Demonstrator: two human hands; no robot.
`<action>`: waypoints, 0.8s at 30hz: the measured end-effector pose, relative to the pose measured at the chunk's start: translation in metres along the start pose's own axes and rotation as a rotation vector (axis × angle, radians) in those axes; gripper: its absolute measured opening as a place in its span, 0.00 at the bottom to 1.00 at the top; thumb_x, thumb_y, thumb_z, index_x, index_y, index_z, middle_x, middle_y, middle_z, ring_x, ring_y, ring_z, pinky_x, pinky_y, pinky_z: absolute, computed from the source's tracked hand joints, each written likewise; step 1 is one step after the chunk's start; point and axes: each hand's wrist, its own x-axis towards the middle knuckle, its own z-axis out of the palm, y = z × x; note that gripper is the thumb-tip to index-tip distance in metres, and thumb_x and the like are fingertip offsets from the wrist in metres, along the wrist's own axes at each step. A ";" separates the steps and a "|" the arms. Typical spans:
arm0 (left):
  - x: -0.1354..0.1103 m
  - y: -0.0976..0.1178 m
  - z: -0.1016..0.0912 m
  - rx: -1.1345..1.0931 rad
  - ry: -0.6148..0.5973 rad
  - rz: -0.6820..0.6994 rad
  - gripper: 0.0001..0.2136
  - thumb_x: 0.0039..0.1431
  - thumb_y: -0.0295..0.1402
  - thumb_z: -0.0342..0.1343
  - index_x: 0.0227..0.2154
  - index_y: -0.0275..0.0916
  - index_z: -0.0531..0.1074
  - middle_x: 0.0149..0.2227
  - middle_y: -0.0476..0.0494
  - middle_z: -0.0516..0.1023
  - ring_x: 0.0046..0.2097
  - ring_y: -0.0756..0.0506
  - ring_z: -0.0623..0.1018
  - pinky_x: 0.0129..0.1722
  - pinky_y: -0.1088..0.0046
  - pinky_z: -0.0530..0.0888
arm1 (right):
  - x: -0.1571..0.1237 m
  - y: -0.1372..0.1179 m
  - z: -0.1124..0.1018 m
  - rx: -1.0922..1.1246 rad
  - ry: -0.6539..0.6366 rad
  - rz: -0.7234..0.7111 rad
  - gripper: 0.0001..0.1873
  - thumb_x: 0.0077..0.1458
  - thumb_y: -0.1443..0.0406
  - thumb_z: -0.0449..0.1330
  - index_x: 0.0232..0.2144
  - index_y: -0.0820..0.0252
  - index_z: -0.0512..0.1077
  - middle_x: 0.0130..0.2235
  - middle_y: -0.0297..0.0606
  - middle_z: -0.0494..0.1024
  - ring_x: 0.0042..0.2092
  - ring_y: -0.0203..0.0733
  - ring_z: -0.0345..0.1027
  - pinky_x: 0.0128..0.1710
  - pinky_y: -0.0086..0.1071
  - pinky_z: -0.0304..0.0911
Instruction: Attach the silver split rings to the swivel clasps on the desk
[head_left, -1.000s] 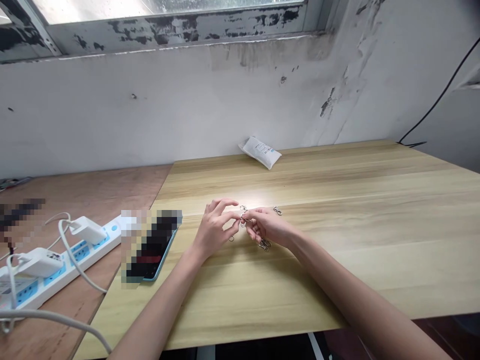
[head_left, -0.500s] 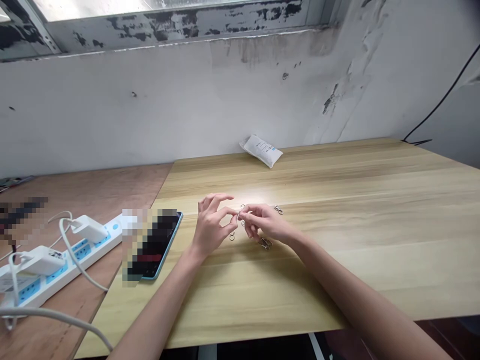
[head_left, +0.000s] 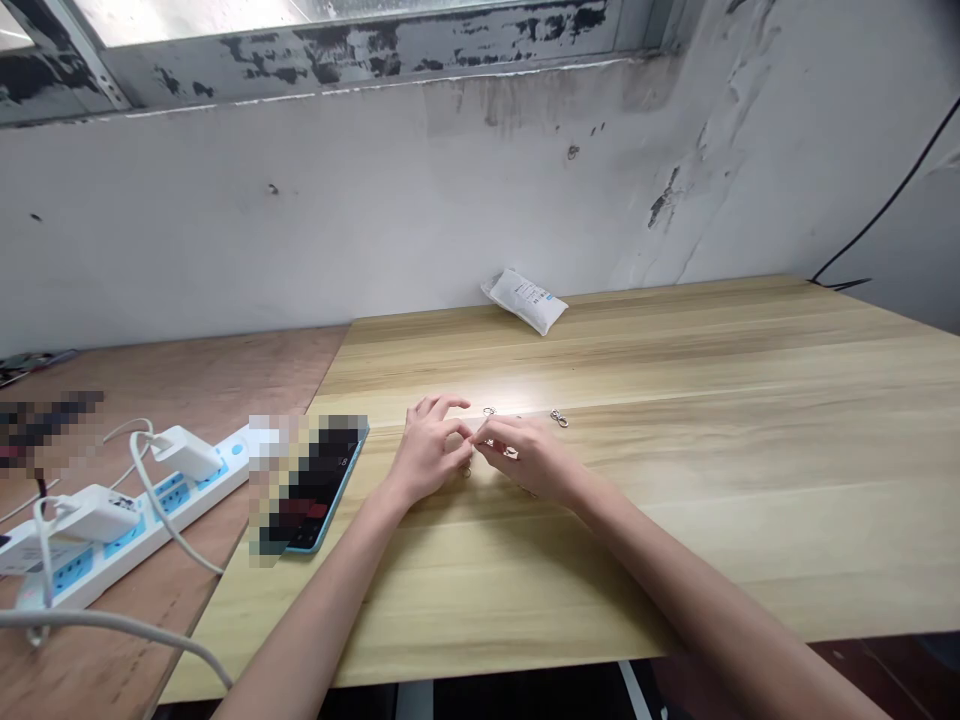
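Note:
My left hand (head_left: 429, 450) pinches with thumb and index finger, its other fingers loosely spread. Its fingertips meet those of my right hand (head_left: 531, 455), which is closed in a pinch too. Between them is a small metal ring, now almost wholly covered by the fingers. Just behind the hands lies a loose metal ring (head_left: 490, 411). Another small ring (head_left: 466, 472) shows partly under my left fingertips. Right of my right hand rests a metal clasp with a ring (head_left: 559, 418). Bits of more metal pieces peek out beneath my right hand.
A white packet (head_left: 527, 302) lies at the table's back edge by the wall. To the left are a phone (head_left: 319, 490), partly blurred out, and a white power strip (head_left: 161, 510) with chargers and cables. The wooden table's (head_left: 712, 450) front edge runs under my forearms.
My right hand has tipped lower and turned palm-down over the metal pieces, covering those below it. The ring between the fingertips is less visible. My left hand sits slightly lower.

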 end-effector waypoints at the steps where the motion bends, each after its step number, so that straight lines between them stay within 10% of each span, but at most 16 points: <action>1: 0.000 -0.003 -0.002 0.020 -0.016 0.019 0.05 0.57 0.31 0.57 0.27 0.43 0.76 0.53 0.46 0.73 0.56 0.39 0.67 0.56 0.53 0.60 | 0.000 0.000 -0.001 -0.016 -0.042 0.013 0.07 0.58 0.70 0.55 0.32 0.59 0.73 0.29 0.35 0.77 0.26 0.32 0.64 0.29 0.26 0.56; 9: -0.003 -0.013 -0.026 0.094 -0.166 0.134 0.05 0.54 0.29 0.56 0.23 0.41 0.73 0.49 0.46 0.74 0.55 0.39 0.67 0.56 0.55 0.62 | -0.002 0.014 -0.027 0.039 -0.357 0.191 0.03 0.51 0.68 0.61 0.27 0.59 0.75 0.26 0.32 0.75 0.28 0.33 0.64 0.28 0.26 0.53; 24: 0.008 0.007 0.014 0.176 -0.049 0.216 0.06 0.61 0.31 0.53 0.33 0.44 0.76 0.49 0.45 0.75 0.55 0.41 0.69 0.61 0.52 0.57 | 0.002 0.018 -0.017 -0.196 -0.164 0.321 0.09 0.58 0.65 0.55 0.29 0.58 0.75 0.27 0.35 0.77 0.27 0.34 0.63 0.27 0.27 0.47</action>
